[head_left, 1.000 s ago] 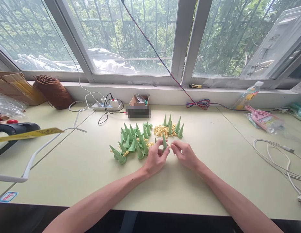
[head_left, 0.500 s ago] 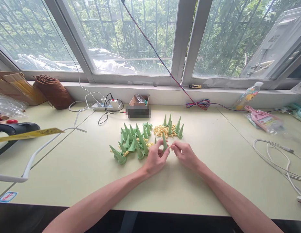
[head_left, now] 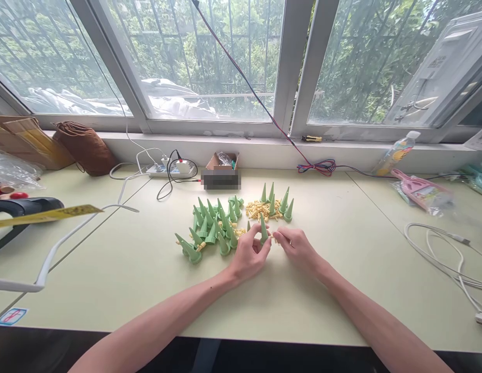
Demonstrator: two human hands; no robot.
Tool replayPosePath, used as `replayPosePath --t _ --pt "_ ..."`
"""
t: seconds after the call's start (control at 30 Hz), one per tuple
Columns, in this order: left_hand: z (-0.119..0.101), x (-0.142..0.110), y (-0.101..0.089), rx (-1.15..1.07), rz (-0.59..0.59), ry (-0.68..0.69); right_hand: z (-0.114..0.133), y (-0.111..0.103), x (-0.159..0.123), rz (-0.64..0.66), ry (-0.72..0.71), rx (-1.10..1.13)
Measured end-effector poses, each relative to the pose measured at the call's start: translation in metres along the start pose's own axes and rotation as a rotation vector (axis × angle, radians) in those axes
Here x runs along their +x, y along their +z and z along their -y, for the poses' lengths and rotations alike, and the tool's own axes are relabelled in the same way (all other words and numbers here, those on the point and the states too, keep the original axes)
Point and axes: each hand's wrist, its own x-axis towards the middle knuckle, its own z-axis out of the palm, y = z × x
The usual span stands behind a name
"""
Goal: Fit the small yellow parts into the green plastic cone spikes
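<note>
My left hand [head_left: 251,251] is closed on a green plastic cone spike [head_left: 263,229], its tip pointing up. Close beside it, my right hand [head_left: 297,246] pinches a small yellow plastic piece [head_left: 277,241] against the side of the cone's base; my fingers hide most of it. To the left of my hands stands a cluster of similar green cones [head_left: 204,233], some with yellow pieces fitted in their sides. Behind my hands lies a pile of small yellow pieces [head_left: 258,210] with several green cones [head_left: 288,210] around it.
At the back stand a power strip [head_left: 157,169], a small cardboard box [head_left: 224,160] and a tied red-and-blue cable [head_left: 317,167]. A pink dustpan [head_left: 421,190], a bottle [head_left: 398,154] and a white cable [head_left: 454,259] are at right. A brown pouch [head_left: 85,147] lies at left.
Almost nothing differs. Both hands stay in place, with only a slight shift of the right fingers at the yellow piece.
</note>
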Motion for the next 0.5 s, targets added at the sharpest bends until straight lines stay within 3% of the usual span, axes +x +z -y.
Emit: replayPosePath --t 0.5 --pt "0.0 0.0 0.001 0.054 -0.02 0.054 0.007 0.001 0.0 0.013 -0.006 0.065"
